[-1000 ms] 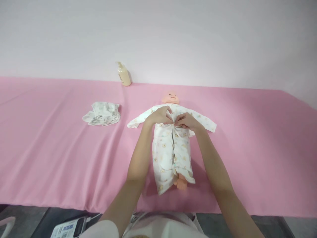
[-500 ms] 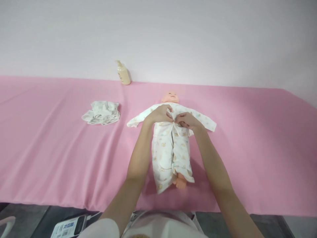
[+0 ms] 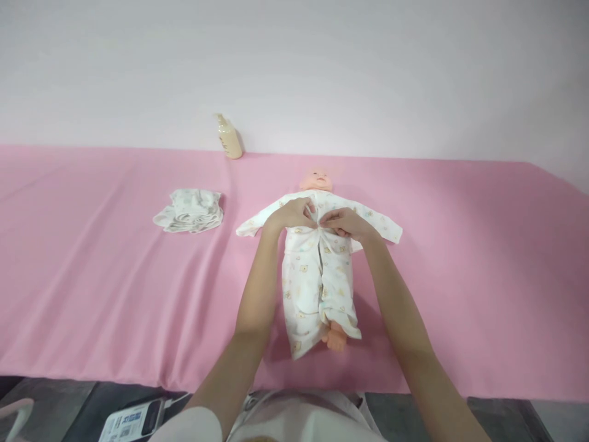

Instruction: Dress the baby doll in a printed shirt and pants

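Pinching at the front of a white baby outfit printed with small pastel figures (image 3: 301, 288), my left hand (image 3: 293, 213) and right hand (image 3: 346, 223) meet almost fingertip to fingertip at mid-chest. The garment dresses a plastic baby doll (image 3: 318, 182) that lies face up on a smooth pink cloth table cover (image 3: 464, 276), head toward the plain pale wall (image 3: 294, 73) and long sleeves spread wide. Watching remotely through the head camera, I see the left hand curled, thumb and forefinger nearly together on the fabric; the right hand has its fingers bent inward, tips gathered on the cloth just beside them. Any fastener between the fingertips is too small for me to make out. Below, a narrow gap runs down the outfit, and one bare foot (image 3: 337, 339) pokes from the hem. Well apart to the left sits a stack of folded white cloths (image 3: 191, 210); near the wall stands a pale yellow pump bottle (image 3: 230, 141).
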The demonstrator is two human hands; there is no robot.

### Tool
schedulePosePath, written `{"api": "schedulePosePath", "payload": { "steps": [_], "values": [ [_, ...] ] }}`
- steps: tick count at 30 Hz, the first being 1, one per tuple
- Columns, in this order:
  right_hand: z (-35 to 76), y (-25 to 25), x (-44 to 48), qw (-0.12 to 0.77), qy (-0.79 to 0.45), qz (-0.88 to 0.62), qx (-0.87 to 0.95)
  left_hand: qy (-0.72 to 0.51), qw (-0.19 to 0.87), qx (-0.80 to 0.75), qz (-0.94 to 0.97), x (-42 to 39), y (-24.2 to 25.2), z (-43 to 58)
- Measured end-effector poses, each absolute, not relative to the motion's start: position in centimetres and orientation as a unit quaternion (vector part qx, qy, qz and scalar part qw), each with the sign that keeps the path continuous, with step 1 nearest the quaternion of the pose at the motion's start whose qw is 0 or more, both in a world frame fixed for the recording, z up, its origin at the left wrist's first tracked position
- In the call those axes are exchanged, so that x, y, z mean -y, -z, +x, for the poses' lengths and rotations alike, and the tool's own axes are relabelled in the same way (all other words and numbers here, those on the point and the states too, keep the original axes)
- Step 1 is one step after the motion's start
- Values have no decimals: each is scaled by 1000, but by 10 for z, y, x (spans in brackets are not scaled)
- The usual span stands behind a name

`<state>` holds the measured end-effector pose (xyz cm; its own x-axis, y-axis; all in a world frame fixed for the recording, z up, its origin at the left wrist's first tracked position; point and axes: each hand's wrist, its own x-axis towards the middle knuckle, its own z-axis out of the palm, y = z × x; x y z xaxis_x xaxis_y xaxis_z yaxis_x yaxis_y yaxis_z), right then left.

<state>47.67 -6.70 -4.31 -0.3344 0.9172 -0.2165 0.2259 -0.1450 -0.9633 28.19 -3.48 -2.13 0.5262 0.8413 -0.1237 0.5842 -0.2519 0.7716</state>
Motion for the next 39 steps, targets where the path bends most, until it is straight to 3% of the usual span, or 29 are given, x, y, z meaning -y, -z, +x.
{"api": "schedulePosePath", "payload": {
  "steps": [5,7,12,17,22,26,28,33,36,39],
  "values": [
    [469,40,71,292,-526,-500,622,-133,349,-475,797,43,12,279],
    [462,39,73,356,-463,-533,612,-174,328,-474,799,49,5,278],
    [447,22,84,613,-257,-560,494,-363,183,-493,769,70,-22,269],
    [450,-3,103,683,-230,-511,470,-469,161,-461,736,92,-44,257],
    [449,-12,111,685,-171,-506,496,-526,160,-448,705,78,-35,267],
    [452,1,92,691,-168,-511,483,-557,157,-473,664,39,6,291],
    [455,14,70,681,-180,-525,477,-515,195,-492,674,22,31,304],
    [453,53,10,524,-244,-616,535,-365,152,-600,696,8,67,324],
    [442,67,-6,430,-175,-655,596,-340,113,-608,709,8,69,325],
    [434,72,-7,393,-111,-668,622,-339,140,-603,708,2,68,323]
  ]
}}
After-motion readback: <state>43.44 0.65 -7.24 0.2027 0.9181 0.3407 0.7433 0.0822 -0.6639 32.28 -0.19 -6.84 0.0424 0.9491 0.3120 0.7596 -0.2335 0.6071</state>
